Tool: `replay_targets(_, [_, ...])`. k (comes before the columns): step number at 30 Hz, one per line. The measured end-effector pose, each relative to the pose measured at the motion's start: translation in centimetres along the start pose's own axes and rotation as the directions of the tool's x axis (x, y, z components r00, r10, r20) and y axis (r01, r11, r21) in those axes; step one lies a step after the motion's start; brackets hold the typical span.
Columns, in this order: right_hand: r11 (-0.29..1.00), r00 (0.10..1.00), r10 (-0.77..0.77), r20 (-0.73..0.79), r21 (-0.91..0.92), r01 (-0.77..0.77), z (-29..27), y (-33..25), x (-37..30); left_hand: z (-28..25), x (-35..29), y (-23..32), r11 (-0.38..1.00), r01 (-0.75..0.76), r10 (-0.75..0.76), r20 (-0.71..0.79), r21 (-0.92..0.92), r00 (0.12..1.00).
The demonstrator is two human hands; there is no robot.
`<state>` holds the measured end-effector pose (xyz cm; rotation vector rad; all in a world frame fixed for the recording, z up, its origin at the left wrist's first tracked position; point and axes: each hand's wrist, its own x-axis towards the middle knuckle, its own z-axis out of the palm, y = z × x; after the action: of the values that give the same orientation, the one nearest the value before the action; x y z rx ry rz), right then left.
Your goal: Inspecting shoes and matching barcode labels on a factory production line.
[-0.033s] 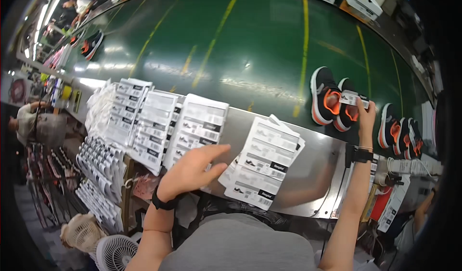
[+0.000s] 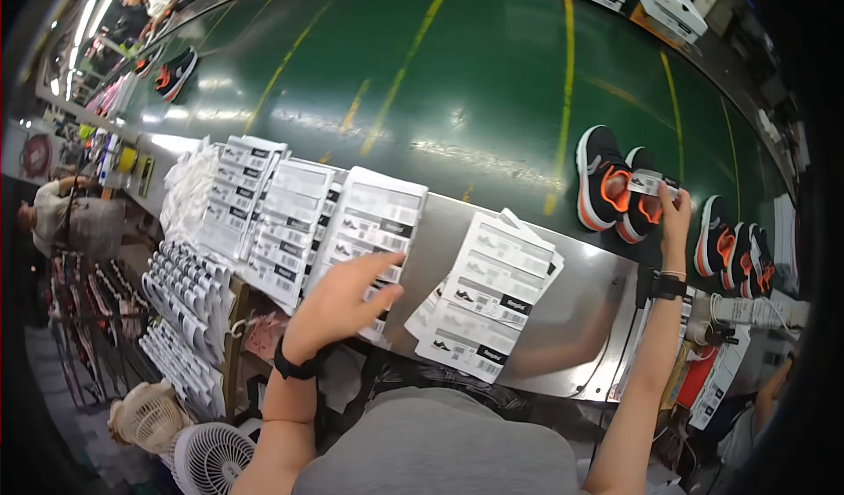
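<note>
My right hand [image 2: 676, 218] pinches a small white label [image 2: 647, 182] at its edge, over a pair of black running shoes [image 2: 603, 178] with orange linings and white soles. The label partly covers the opening of the right-hand shoe [image 2: 642, 218]. On the metal ledge [image 2: 576, 302], my left hand [image 2: 343, 300] hovers with thumb and fingers apart, holding nothing. Beneath its fingers lies a stack of printed label sheets [image 2: 374, 205], partly hidden by the hand. Another loose stack of label sheets [image 2: 488, 293] rests between my two hands, slightly fanned.
Beyond the ledge runs a green conveyor belt [image 2: 475, 82] with yellow lines. More shoes [image 2: 734, 249] stand at the right; one shoe [image 2: 176, 75] is far left. White shoeboxes [image 2: 664, 3] sit at the far edge. Further label sheets [image 2: 286, 222] and a white fan [image 2: 214, 460] are left.
My left hand has drawn back slightly to the left, over the nearer label stack. My right hand still holds the label above the shoes. The whole view has shifted a little.
</note>
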<state>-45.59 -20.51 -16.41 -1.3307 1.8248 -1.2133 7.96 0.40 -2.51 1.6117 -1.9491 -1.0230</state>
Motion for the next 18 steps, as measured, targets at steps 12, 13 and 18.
replay_targets(12, [0.947,0.938,-0.278,-0.207,-0.221,0.232,2.3,-10.2,-10.9,-1.9,-8.2,-12.1,0.747,0.548,-0.280,-0.569,0.377,0.773])
replay_targets(13, [0.944,0.946,-0.282,-0.160,-0.222,0.244,2.8,-10.2,-11.6,-2.0,-8.3,-11.9,0.762,0.541,-0.286,-0.565,0.355,0.774])
replay_targets(18, [0.978,0.957,-0.206,0.204,0.047,0.201,5.9,-13.5,-14.2,-2.7,-7.9,-11.7,0.801,0.498,-0.292,-0.511,0.331,0.809])
